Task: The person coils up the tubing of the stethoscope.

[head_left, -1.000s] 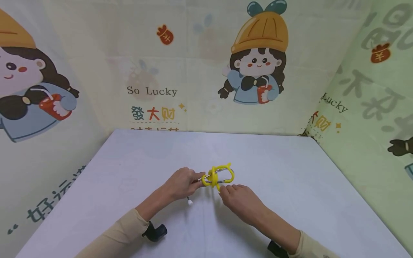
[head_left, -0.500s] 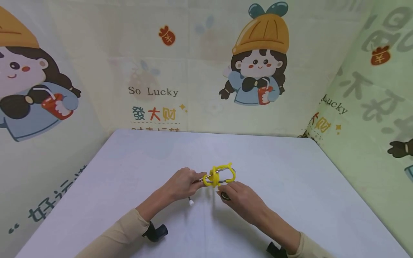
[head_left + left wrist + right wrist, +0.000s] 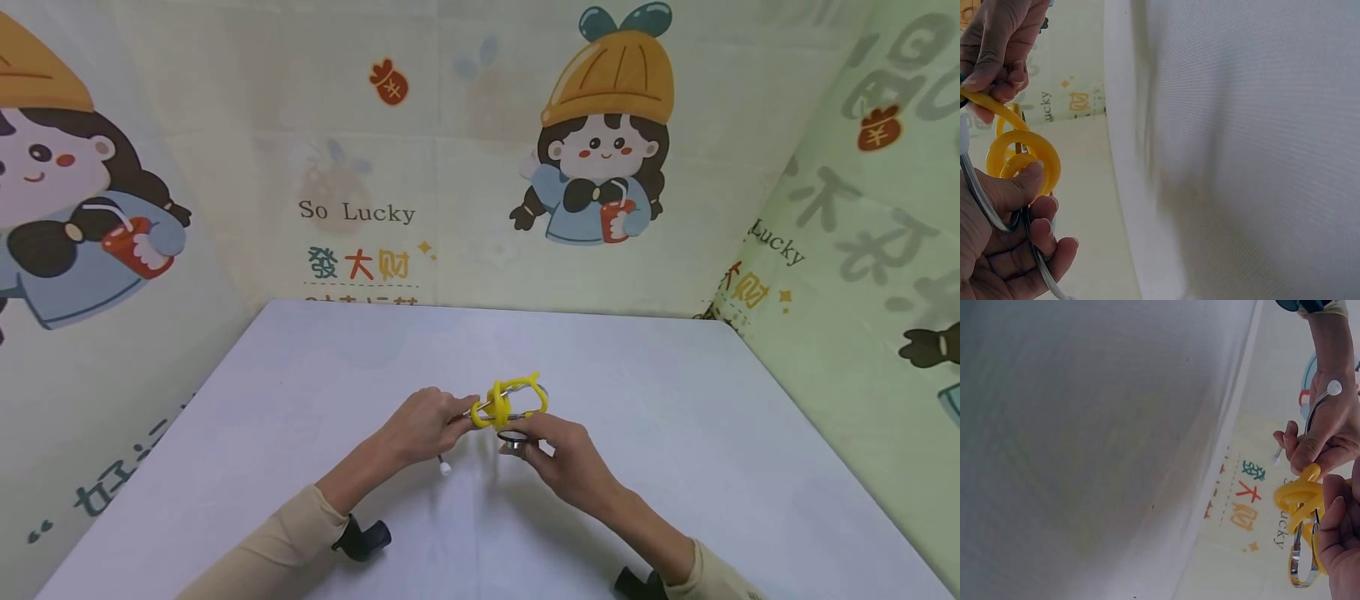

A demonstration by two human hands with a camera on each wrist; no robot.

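Note:
A stethoscope has its yellow tube [image 3: 498, 405] coiled around its metal ear tubes [image 3: 1297, 562]. It is held above the table, in the middle of the head view. My left hand [image 3: 427, 425] pinches the ear tubes beside the coil, thumb against the yellow loop in the left wrist view. White ear tips [image 3: 445, 468] stick out from this hand. My right hand [image 3: 568, 454] holds the tube's end by the round, dark-rimmed chest piece [image 3: 513, 439], just below the coil. The left wrist view shows that stretch of tube [image 3: 991, 105] running from the right fingers into the coil.
The white table [image 3: 360, 350] spreads beneath both hands. Behind it and at both sides stand cloth walls [image 3: 465, 167] printed with cartoon figures and lettering. Black wrist-camera mounts [image 3: 363, 540] hang under the forearms.
My right hand has turned and risen slightly, bringing the chest piece into view below the coil. The coil has lifted a little, and my left hand has stayed nearly in place.

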